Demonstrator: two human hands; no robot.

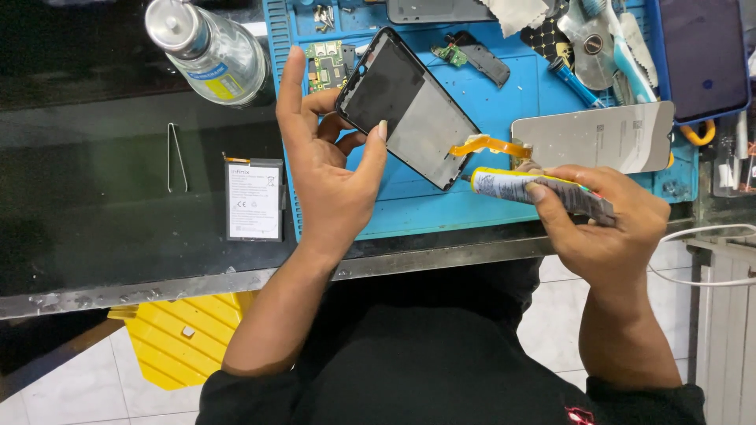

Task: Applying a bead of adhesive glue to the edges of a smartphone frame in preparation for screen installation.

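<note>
Now, our left hand (327, 169): fingers clamped on the phone frame (409, 106).
Our right hand (602, 216): fingers squeezing the glue tube (520, 187).

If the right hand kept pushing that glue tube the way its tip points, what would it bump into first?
Probably the phone frame in the left hand: the right hand aims the glue tube left at its lower corner, beneath the orange flex cable. Depth is unclear.

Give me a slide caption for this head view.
Left hand holds a phone frame; right hand holds a glue tube.
</note>
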